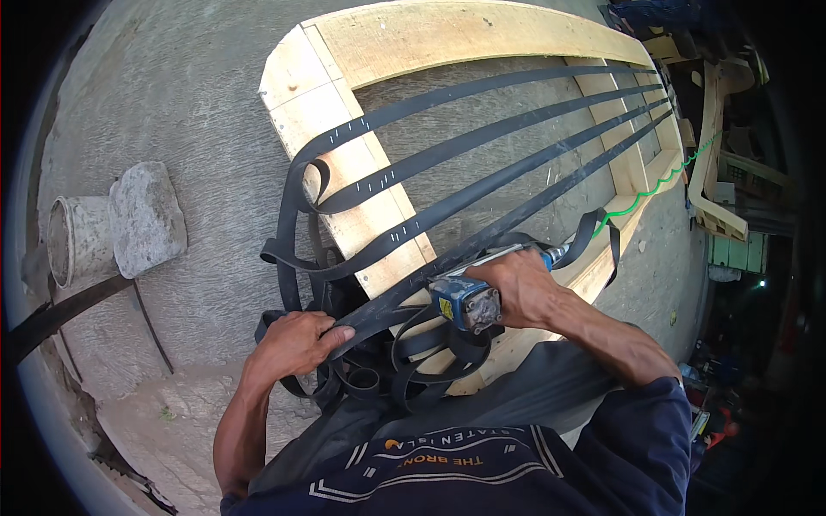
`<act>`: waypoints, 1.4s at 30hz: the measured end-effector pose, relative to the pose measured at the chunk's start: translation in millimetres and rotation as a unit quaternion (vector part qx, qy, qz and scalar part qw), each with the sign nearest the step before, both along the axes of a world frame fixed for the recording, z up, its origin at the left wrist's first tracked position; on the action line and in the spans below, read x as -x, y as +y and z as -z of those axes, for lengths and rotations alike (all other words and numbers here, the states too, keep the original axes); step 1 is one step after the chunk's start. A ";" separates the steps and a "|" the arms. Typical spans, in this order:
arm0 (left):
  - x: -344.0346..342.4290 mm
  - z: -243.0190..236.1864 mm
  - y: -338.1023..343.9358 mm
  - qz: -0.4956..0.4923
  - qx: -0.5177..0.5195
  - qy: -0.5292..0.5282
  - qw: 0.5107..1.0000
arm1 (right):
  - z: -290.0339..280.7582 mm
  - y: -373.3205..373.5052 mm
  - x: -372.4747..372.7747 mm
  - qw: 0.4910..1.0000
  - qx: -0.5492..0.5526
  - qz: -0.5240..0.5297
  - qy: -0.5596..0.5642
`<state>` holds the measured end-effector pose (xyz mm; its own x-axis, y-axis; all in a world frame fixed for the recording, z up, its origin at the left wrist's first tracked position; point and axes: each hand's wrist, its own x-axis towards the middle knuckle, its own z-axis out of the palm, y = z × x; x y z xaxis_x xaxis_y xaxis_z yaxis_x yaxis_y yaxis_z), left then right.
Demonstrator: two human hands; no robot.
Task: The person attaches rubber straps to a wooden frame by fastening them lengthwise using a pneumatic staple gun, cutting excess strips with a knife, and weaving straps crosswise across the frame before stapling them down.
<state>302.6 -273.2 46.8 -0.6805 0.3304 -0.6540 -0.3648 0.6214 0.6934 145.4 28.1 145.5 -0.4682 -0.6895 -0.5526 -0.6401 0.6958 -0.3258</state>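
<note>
My right hand (521, 285) is wrapped round a blue pneumatic staple gun (465, 301), its nose close to the frame's near end rail. My left hand (297, 344) grips a black webbing strap (379, 308) between thumb and fingers, where it leaves the rail. That strap and several others run lengthwise across a pale wooden frame (404, 39). Rows of staples fix three straps (447, 206) to the rail (331, 129) on the left. Loose strap loops (361, 378) hang in a tangle below my left hand, partly hiding the rail's lower corner.
A green coiled air hose (641, 202) trails from the gun toward the right. At the left, a dirty bucket (82, 241) lies beside a rough stone block (148, 219), with a dark strap (73, 314) next to them. Wooden pieces (714, 198) and clutter stand at the far right.
</note>
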 end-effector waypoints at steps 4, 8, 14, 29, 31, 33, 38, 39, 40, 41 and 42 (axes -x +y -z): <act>0.9 4.0 -0.7 -0.012 0.012 0.033 0.999 | 6.5 6.9 4.0 1.000 0.020 0.003 -0.004; 8.8 4.5 -0.6 -0.001 0.019 0.045 0.999 | -0.1 5.7 13.3 1.000 0.003 0.026 0.012; 14.3 0.0 -7.2 0.041 0.050 0.045 0.997 | -3.6 21.1 4.5 0.999 0.016 0.037 0.022; 105.2 -117.1 128.2 0.163 0.093 0.327 0.926 | -72.9 399.0 167.0 0.894 0.127 0.249 0.350; 132.7 -110.9 181.9 0.228 0.043 0.302 0.925 | -53.5 407.5 171.1 0.874 0.154 0.217 0.406; 171.2 -87.6 252.9 0.265 0.030 0.319 0.910 | -27.0 427.3 185.1 0.872 0.179 0.221 0.398; 291.1 6.9 463.9 0.077 0.007 0.487 0.870 | 16.5 420.9 173.6 0.825 0.281 0.278 0.403; 318.1 12.8 498.2 0.031 -0.007 0.554 0.832 | 13.0 413.9 171.0 0.811 0.317 0.263 0.416; 341.2 19.9 528.0 -0.013 -0.027 0.610 0.792 | 7.4 409.1 162.4 0.797 0.348 0.251 0.425; 366.4 30.7 541.0 -0.006 -0.019 0.609 0.793 | -1.3 396.9 155.6 0.793 0.356 0.257 0.422; 389.2 39.8 559.3 0.091 -0.154 0.567 0.804 | -16.7 391.0 147.3 0.771 0.384 0.256 0.438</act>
<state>-86.6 286.1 7.1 -0.7033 0.5201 0.4845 0.6883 0.3278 0.6472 -1.8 419.0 162.1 -0.7497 -0.2556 0.6104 -0.5534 0.7480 -0.3663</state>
